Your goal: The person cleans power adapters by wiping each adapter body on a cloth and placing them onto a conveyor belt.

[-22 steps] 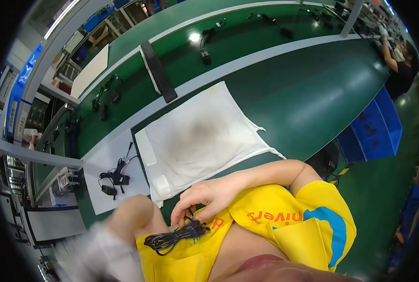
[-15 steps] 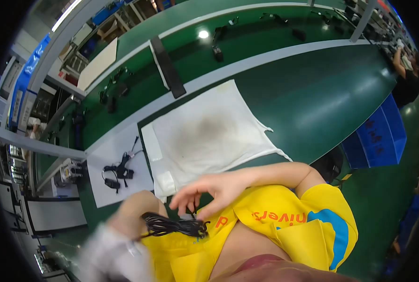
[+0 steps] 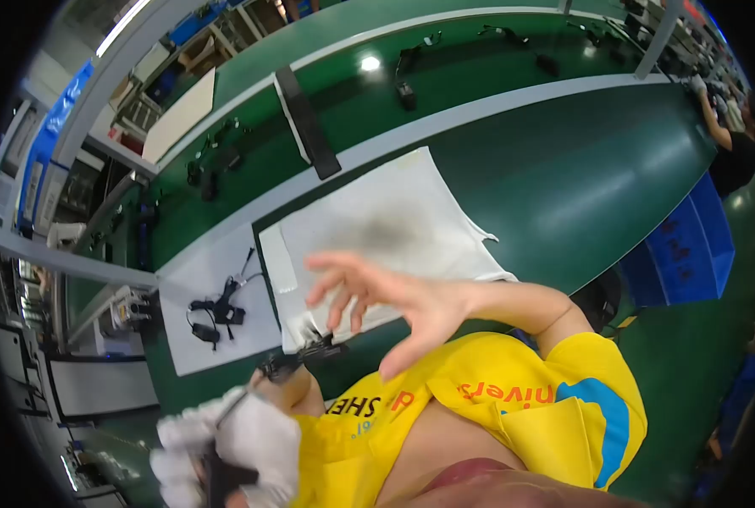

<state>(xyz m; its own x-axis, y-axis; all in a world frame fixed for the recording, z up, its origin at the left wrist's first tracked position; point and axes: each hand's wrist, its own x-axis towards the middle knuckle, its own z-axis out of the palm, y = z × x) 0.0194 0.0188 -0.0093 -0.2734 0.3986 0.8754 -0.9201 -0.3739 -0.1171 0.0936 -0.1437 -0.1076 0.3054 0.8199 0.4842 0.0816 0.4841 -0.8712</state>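
My left hand, in a white glove at the lower left, is closed around a black power adapter. A thin cord rises from the glove toward a blurred bundle of black cable in front of the yellow shirt. My right hand is bare and open, with curved fingers and thumb spread apart. It hovers over the near edge of a white cloth with a grey smudge, just right of the cable bundle, and seems to hold nothing.
Black adapters with cords lie on a white sheet at the left. A dark bar crosses the rail behind the cloth. More adapters sit on the green belt beyond. A blue bin and a co-worker are at the right.
My right hand has opened and moved up and away from the cable bundle. The bundle has shifted slightly upward, and my gloved left hand now shows the black adapter in its fingers.
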